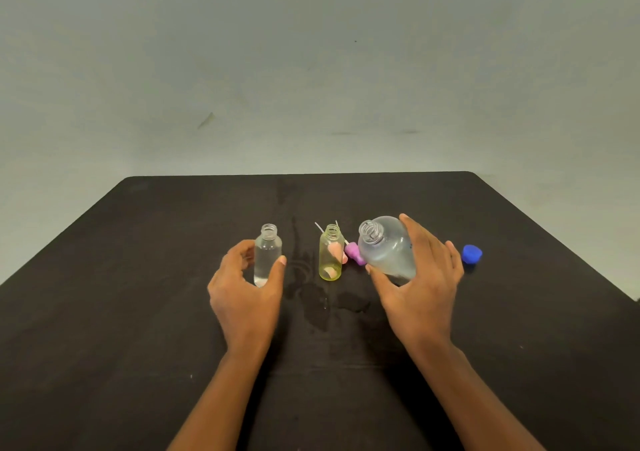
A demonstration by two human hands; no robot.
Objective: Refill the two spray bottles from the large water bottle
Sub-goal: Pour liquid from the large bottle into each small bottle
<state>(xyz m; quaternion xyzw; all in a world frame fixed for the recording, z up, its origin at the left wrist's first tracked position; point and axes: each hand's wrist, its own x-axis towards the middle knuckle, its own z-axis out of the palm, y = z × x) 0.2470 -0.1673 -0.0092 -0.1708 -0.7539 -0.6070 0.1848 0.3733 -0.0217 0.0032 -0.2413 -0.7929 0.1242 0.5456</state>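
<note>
A clear small spray bottle (267, 255) stands upright and uncapped on the black table (138, 277), holding water. My left hand (246, 288) curls loosely around it, thumb and fingers close to its sides. To its right stands a yellow-green spray bottle (330, 256), uncapped too. My right hand (420, 284) grips the large clear water bottle (386, 248), which is uncapped and tilted with its mouth toward the yellow-green bottle. Water sits in its lower part.
A purple spray head (355, 253) and a pink one lie behind the yellow-green bottle, their thin white tubes sticking up. A blue cap (471, 254) lies to the right of my right hand. A wet patch (322, 298) darkens the table between my hands.
</note>
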